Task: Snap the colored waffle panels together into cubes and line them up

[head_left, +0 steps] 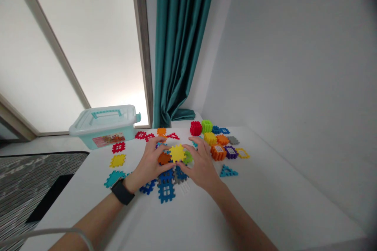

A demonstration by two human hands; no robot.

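Note:
A yellow square piece with toothed edges is held up between both hands, above the white table. My left hand grips its left side with thumb and fingers; a dark watch is on that wrist. On its right side, the fingers and thumb of my right hand hold the same piece. Behind and below it lie an orange-brown piece, a green piece and several blue pieces, partly hidden by the hands.
A lidded teal box stands at the back left. Red pieces, a yellow piece and a teal piece lie on the left. Coloured stacks and a blue triangle are on the right. A pale cable crosses the lower left.

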